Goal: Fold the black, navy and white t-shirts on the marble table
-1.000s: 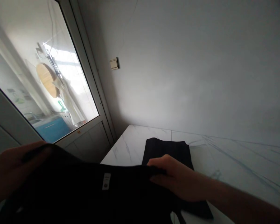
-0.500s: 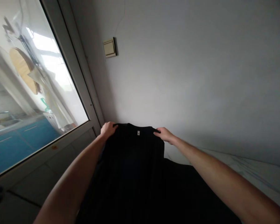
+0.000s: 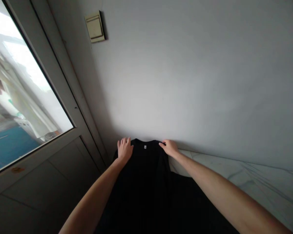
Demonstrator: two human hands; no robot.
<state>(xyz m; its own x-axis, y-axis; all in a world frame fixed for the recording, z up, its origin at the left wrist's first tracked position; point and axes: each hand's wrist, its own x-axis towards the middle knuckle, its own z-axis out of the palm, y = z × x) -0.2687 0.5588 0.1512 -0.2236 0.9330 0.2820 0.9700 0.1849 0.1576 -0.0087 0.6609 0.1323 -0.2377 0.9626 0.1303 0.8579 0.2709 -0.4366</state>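
Observation:
A black T-shirt (image 3: 144, 182) with a small white label inside its neckline is spread out below me, its collar end close to the wall. On its left shoulder lies my left hand (image 3: 125, 149), back up, with the fingers slightly apart and the thumb out to the side. At the other shoulder, my right hand (image 3: 170, 148) pinches the fabric between thumb and fingers. The lower part of the shirt runs out of the bottom of the view, and my forearms cover some of its sides.
A pale wall (image 3: 185, 81) rises straight behind the shirt, with a light switch (image 3: 94, 27) on it. To the left stands a framed glass door (image 3: 73, 136), with a blue cabinet (image 3: 12, 146) behind the glass. The marble-patterned surface (image 3: 234, 172) extends to the right.
The shirt's collar end has come down nearer the surface by the wall. My left hand has moved inward and loosened its pinch, while my right keeps hold. The view has shifted rightward and down.

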